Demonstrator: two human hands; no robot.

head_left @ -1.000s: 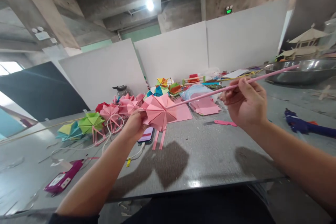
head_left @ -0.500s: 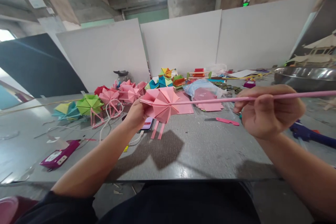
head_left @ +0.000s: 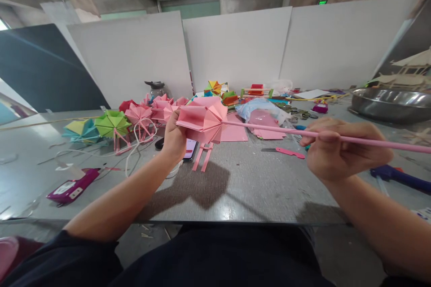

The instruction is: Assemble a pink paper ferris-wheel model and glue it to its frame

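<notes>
My left hand (head_left: pixel 175 138) grips the left side of a pink folded-paper wheel (head_left: pixel 205 119) held above the table, its open pockets facing left. Two pink paper strips (head_left: pixel 202 158) hang below it. A long pink stick (head_left: pixel 269 128) runs from the wheel's centre to the right, sloping slightly down. My right hand (head_left: pixel 346 148) is closed around that stick, thumb in front. Behind the wheel lie flat pink sheets (head_left: pixel 235 129). A phone (head_left: pixel 190 149) is partly hidden by my left hand.
Green (head_left: pixel 112 124) and other paper wheels stand at the left, near a white cable. A purple box (head_left: pixel 73 187) lies front left. A pink-handled knife (head_left: pixel 290 152) lies mid-table. At right are a steel bowl (head_left: pixel 392 105) and a blue glue gun (head_left: pixel 400 177).
The paper wheel has tilted, showing more of its open pockets. The stick's right end has dropped lower. Both hands still hold on, and the camera view has shifted slightly.
</notes>
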